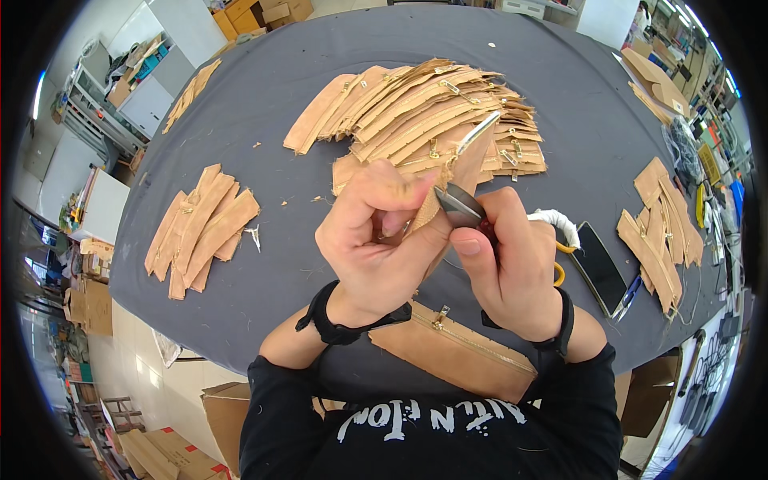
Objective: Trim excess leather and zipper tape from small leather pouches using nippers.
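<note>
My left hand (376,248) pinches a tan strip (476,152) with a metal zipper, raised in front of me at a slant. My right hand (516,272) is closed round a small cutting tool (458,206) with a dark blade and what looks like a red handle; its blade lies against the strip's edge beside my left fingertips. My fingers hide part of both things. Below my hands, another tan zippered piece (452,352) lies near the table's front edge.
On the grey-covered table (280,96) are a large heap of zippered pieces (424,104), smaller piles left (200,232) and right (652,232), a phone (600,264), yellow-handled scissors with white wrapping (560,272) and blue-handled scissors (628,296). Cardboard boxes (172,456) stand on the floor.
</note>
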### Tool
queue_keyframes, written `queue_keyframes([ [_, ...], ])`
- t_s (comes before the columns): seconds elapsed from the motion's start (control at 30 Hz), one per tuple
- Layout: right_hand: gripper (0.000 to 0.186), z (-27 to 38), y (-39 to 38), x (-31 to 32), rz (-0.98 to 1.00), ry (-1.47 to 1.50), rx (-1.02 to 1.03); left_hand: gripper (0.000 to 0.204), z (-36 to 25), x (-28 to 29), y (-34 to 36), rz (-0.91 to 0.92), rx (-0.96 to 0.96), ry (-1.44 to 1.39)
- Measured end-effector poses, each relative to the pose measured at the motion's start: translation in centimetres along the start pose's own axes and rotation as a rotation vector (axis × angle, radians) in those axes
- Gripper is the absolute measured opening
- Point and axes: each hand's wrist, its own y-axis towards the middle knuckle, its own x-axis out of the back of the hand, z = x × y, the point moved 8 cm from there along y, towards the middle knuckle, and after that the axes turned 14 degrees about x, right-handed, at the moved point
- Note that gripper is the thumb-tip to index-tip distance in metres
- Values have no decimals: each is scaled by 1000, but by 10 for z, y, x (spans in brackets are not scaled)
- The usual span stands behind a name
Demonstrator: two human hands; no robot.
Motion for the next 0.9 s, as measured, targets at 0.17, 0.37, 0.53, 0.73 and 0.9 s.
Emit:
queue_keyframes([
  [0.17, 25, 1, 1, 2, -50, -15, 30, 27, 9, 1, 0, -7, 100, -48],
  [0.37, 25, 2, 2, 5, -67, -57, 64, 26, 11, 1, 1, 6, 134, -74],
  [0.53, 25, 2, 2, 5, -54, -78, 64, 27, 18, 2, 0, 1, 189, -110],
  [0.73, 28, 3, 2, 6, -71, -117, 86, 28, 16, 2, 1, -15, 224, -175],
  [0.9, 36, 2, 0, 16, -145, -169, 78, 27, 15, 3, 3, -9, 198, -117],
])
